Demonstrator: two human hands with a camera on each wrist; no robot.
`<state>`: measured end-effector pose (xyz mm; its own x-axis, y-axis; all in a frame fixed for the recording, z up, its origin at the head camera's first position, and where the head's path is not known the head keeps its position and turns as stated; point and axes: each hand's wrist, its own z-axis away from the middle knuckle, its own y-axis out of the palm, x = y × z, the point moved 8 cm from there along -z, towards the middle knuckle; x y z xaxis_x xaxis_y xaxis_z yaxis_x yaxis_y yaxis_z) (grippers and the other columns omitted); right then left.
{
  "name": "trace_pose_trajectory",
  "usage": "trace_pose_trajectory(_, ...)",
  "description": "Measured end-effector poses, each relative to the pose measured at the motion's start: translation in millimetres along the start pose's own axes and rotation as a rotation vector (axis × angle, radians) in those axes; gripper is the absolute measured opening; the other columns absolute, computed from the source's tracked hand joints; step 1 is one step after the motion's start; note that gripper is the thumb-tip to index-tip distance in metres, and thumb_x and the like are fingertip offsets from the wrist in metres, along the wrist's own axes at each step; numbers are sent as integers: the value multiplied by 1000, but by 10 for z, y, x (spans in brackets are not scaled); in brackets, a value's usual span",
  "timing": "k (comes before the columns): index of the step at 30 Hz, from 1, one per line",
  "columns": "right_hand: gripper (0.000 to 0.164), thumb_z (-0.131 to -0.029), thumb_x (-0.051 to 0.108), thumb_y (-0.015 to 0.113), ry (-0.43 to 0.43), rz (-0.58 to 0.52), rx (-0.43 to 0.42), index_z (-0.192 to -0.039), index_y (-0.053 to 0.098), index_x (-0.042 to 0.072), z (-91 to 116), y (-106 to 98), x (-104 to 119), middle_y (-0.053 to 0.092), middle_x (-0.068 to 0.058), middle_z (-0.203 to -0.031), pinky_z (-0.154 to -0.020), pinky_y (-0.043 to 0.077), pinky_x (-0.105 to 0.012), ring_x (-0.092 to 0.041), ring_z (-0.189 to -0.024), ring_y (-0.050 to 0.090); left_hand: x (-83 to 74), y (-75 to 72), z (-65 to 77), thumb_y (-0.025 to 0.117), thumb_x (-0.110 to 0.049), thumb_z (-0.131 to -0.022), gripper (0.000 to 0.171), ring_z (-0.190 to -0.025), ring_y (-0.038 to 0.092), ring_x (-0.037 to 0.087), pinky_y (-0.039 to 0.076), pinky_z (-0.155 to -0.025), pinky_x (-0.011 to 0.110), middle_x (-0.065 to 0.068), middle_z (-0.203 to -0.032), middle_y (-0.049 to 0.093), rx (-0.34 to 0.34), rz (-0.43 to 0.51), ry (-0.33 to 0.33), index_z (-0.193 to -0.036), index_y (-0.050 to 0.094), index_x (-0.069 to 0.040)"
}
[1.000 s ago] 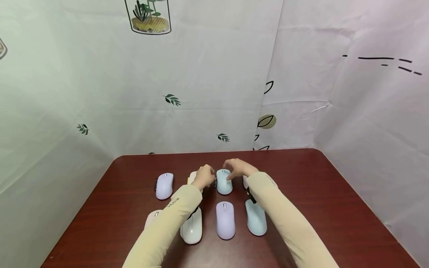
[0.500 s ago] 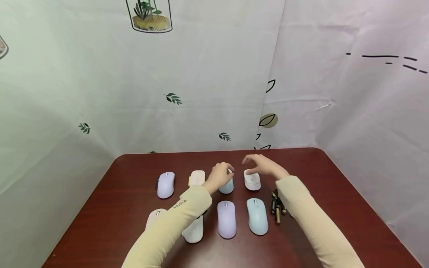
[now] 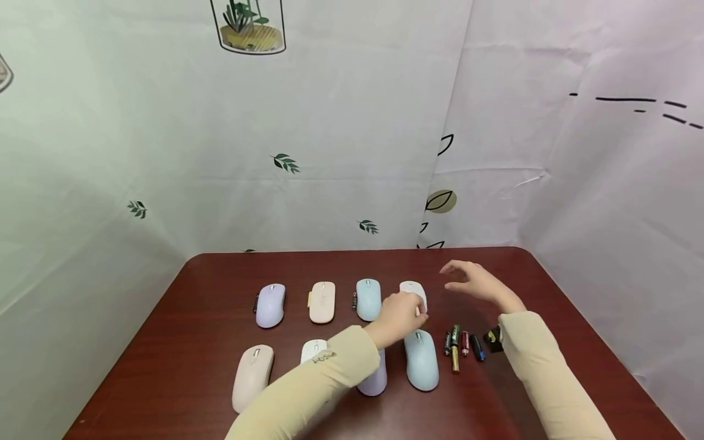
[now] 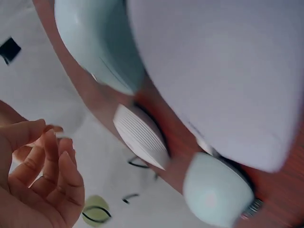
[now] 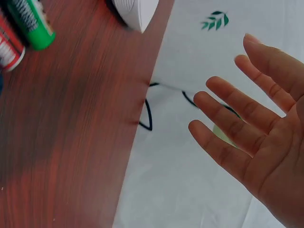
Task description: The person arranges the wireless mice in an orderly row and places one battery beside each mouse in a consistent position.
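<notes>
My left hand (image 3: pixel 398 316) is over the right side of the mouse rows, with its fingers loosely bent and nothing visible in them in the left wrist view. In the head view it overlaps the white mouse (image 3: pixel 412 288) and sits just above a light blue mouse (image 3: pixel 421 360). A lilac mouse (image 3: pixel 374 382) is partly hidden under the left forearm. My right hand (image 3: pixel 475 282) hovers farther right over the table, empty, its fingers spread in the right wrist view. Small cylindrical batteries in green and gold (image 3: pixel 455 348), red (image 3: pixel 465 343) and blue (image 3: pixel 477 347) lie below it.
A lilac mouse (image 3: pixel 270 305), a cream mouse (image 3: pixel 322 302) and a light blue mouse (image 3: pixel 368 299) form the back row, each with a small item at its left. In front lie a beige mouse (image 3: pixel 252 377) and a half-covered white mouse (image 3: pixel 313 349). A dark packet (image 3: pixel 493 339) is near the right sleeve.
Both hands have moved right: the left from beside the back light blue mouse to near the white one, the right from above that light blue mouse past the white mouse. The batteries have come into view.
</notes>
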<state>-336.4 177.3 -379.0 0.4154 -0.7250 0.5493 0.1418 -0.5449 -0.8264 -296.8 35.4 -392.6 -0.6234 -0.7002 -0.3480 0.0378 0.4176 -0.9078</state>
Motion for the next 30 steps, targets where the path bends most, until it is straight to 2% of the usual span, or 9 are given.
trace_pose_trajectory(6, 27, -88, 10, 64, 25, 2, -19, -111, 58, -3, 108, -53, -157, 61, -24, -112, -88, 48, -53, -45, -108, 56, -317, 167, -46, 66, -25, -87, 10, -61, 55, 2, 38, -51, 15, -10, -72, 64, -20, -167, 156, -78, 68, -21)
trace_pose_trajectory(8, 27, -88, 10, 64, 35, 7, -29, -111, 58, -3, 168, -64, -246, 61, -25, -112, -86, 49, -53, -45, -107, 56, -372, 244, -60, 66, -25, -88, 9, -62, 55, 2, 38, -50, 14, -10, -74, 64, -4, -208, 193, -80, 68, -21)
trace_pose_trajectory(10, 28, -88, 9, 64, 54, 9, -38, -111, 58, -4, 241, -75, -363, 60, -27, -112, -84, 49, -52, -45, -106, 57, -393, 340, -72, 66, -27, -87, 7, -64, 57, 2, 39, -50, 14, -10, -76, 64, 41, -226, 208, -82, 69, -22)
trace_pose_trajectory(14, 30, -89, 9, 63, 96, 28, -27, -113, 56, -7, 369, -75, -601, 58, -29, -114, -82, 50, -51, -45, -106, 56, -365, 508, -87, 71, -32, -83, 9, -75, 58, 6, 42, -55, 17, -9, -84, 63, 147, -244, 182, -87, 70, -24)
trace_pose_trajectory(18, 30, -88, 8, 63, 112, 53, -15, -112, 56, -8, 453, -54, -756, 59, -30, -111, -81, 49, -52, -45, -104, 56, -374, 593, -94, 77, -34, -76, 12, -83, 51, 8, 41, -61, 20, -9, -89, 58, 168, -280, 160, -83, 70, -28)
trace_pose_trajectory(21, 29, -87, 7, 63, 119, 66, -13, -110, 57, -9, 485, -27, -824, 59, -30, -109, -81, 49, -53, -45, -102, 57, -414, 634, -90, 77, -37, -75, 14, -84, 46, 8, 38, -64, 22, -9, -90, 57, 187, -307, 140, -83, 70, -29)
trace_pose_trajectory(26, 27, -86, 5, 63, 131, 71, -6, -109, 57, -9, 492, 26, -886, 60, -29, -108, -81, 48, -54, -46, -101, 57, -455, 700, -113, 76, -42, -76, 19, -88, 45, 10, 39, -69, 26, -7, -96, 57, 261, -396, 76, -90, 70, -30)
trace_pose_trajectory(30, 26, -86, 5, 63, 133, 80, -5, -108, 57, -8, 483, 40, -898, 60, -29, -107, -81, 48, -54, -45, -101, 57, -509, 765, -171, 77, -41, -74, 24, -95, 47, 10, 43, -75, 29, -7, -102, 57, 293, -514, 54, -95, 71, -33)
